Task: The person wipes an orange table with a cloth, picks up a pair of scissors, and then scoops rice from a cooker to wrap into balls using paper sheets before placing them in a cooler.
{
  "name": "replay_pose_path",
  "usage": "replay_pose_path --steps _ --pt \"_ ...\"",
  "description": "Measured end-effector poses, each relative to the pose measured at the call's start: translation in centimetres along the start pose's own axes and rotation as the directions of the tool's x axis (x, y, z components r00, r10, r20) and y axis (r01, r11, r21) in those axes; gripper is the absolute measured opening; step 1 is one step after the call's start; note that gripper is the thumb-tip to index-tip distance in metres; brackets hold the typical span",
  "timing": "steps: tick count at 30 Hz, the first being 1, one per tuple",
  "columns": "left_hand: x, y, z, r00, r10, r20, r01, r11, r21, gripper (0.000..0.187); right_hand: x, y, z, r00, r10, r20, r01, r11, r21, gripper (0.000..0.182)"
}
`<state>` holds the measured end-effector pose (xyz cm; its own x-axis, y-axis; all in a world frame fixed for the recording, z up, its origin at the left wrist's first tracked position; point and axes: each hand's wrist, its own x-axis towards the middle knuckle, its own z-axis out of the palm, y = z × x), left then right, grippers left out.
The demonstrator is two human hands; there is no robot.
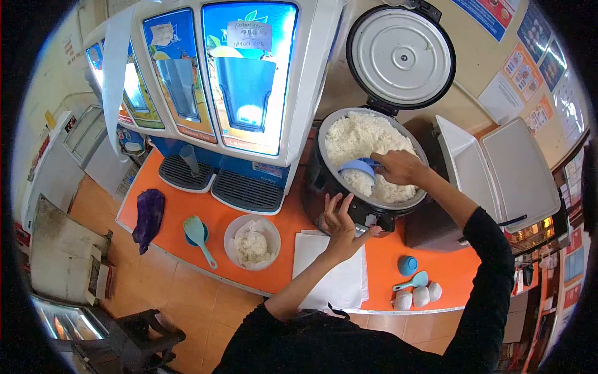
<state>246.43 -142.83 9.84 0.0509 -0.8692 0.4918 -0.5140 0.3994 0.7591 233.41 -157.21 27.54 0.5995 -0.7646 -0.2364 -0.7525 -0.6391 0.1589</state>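
Note:
White cooked rice (367, 137) fills the rice cooker (311, 181), whose round lid (402, 56) stands raised behind it. My right hand (398, 167) grips the handle of a blue scoop (358, 165), which sits down in the rice near the front rim with rice in it. Against the cooker's front side rests my left hand (341, 227), its fingers spread and nothing held. Below that hand, a stack of white paper sheets (330, 268) lies on the orange table.
A drink dispenser (249, 81) stands left of the cooker, an open cooler box (461, 168) right. Along the orange table (280, 227) are a bowl (233, 258), a spatula (198, 235), a purple cloth (148, 218), a blue cup (408, 265), another spatula (416, 280) and wrapped white bundles (421, 296).

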Motion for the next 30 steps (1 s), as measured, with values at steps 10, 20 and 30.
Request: replay_pose_path --steps 10,20,30 --pt "0.0 -0.2 0.2 1.000 -0.007 0.003 0.007 1.000 -0.006 0.111 -4.0 4.5 0.9 0.994 -0.012 0.111 -0.024 0.948 0.319 0.042" --pt "0.0 -0.5 0.6 0.999 0.025 -0.045 -0.031 0.990 -0.140 0.107 0.8 1.2 1.6 0.827 0.072 -0.557 -0.255 0.932 -0.257 0.045" --pt "0.0 -0.1 -0.1 1.000 0.002 0.017 -0.001 0.999 -0.054 0.108 5.7 1.7 -1.7 0.994 -0.059 -0.089 0.051 0.994 -0.096 0.037"
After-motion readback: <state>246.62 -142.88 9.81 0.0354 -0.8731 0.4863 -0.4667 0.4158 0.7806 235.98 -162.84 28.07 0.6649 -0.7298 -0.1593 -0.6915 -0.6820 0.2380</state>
